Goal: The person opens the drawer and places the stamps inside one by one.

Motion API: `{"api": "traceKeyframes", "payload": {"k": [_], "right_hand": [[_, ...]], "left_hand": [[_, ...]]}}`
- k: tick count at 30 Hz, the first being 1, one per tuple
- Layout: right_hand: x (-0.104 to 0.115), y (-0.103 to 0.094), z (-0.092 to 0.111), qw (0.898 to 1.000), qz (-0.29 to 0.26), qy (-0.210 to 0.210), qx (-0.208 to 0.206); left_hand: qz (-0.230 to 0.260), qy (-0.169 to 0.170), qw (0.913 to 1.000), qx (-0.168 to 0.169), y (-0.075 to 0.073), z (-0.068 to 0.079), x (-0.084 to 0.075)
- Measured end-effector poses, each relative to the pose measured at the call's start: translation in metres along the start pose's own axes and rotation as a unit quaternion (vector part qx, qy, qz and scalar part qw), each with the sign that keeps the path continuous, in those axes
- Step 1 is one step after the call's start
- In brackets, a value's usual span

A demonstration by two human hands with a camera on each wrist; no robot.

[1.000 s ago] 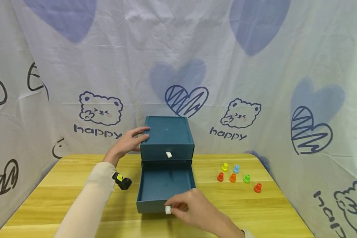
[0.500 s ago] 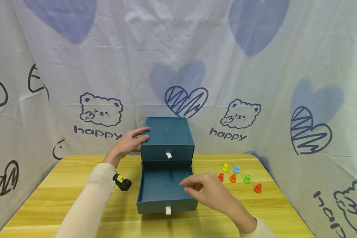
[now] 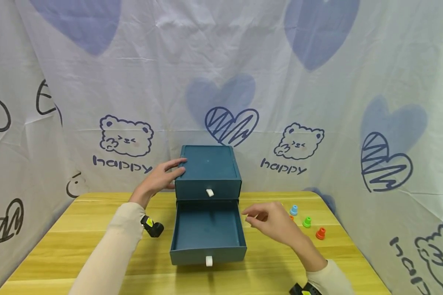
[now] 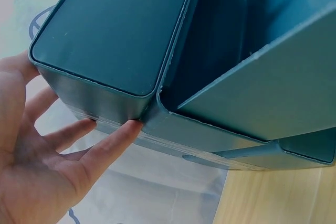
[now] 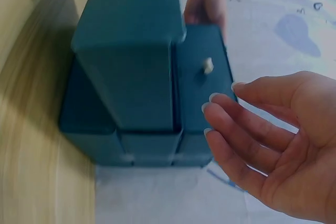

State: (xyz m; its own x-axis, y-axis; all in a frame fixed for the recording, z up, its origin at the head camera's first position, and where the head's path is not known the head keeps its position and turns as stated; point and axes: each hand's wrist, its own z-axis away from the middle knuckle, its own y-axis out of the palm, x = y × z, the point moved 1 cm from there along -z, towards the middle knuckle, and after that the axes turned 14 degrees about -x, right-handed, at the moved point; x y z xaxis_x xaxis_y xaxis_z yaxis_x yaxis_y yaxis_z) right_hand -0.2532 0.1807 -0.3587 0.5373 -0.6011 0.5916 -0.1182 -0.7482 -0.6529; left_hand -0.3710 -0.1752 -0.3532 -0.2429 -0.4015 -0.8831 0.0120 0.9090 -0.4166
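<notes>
A dark teal drawer cabinet (image 3: pixel 208 162) stands at mid-table, its middle drawer (image 3: pixel 208 256) pulled out with nothing inside. My left hand (image 3: pixel 156 180) rests against the cabinet's left side, fingers extended over the top edge; in the left wrist view its fingertips (image 4: pixel 134 127) touch the side wall. Right of the drawer hovers my right hand (image 3: pixel 275 221), holding nothing, fingers loosely bent. Just beyond it, small peg-like pieces lie on the table: a blue one (image 3: pixel 293 210), a green one (image 3: pixel 307 222) and a red one (image 3: pixel 320 233). My right hand mostly hides others.
A white pull (image 3: pixel 208 261) sticks out from the drawer front, and another white pull (image 3: pixel 210 192) from the closed top drawer. The wooden table (image 3: pixel 96 229) reaches to a printed curtain (image 3: pixel 170 102) behind and at both sides.
My right hand has let go of the middle drawer's white pull and moved up and right, over toward the small pieces. The left hand and the pulled-out drawer stay where they were.
</notes>
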Motion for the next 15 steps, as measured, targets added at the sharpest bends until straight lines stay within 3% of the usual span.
{"api": "traceKeyframes", "payload": {"k": [9, 15], "right_hand": [[-0.040, -0.005, -0.010, 0.997, 0.066, -0.006, -0.026], [-0.070, -0.005, -0.013, 0.996, 0.071, 0.049, -0.026]], "left_hand": [[0.000, -0.004, 1.0000, -0.002, 0.000, 0.001, 0.000], [-0.001, -0.003, 1.0000, 0.000, 0.000, 0.001, 0.000]]}}
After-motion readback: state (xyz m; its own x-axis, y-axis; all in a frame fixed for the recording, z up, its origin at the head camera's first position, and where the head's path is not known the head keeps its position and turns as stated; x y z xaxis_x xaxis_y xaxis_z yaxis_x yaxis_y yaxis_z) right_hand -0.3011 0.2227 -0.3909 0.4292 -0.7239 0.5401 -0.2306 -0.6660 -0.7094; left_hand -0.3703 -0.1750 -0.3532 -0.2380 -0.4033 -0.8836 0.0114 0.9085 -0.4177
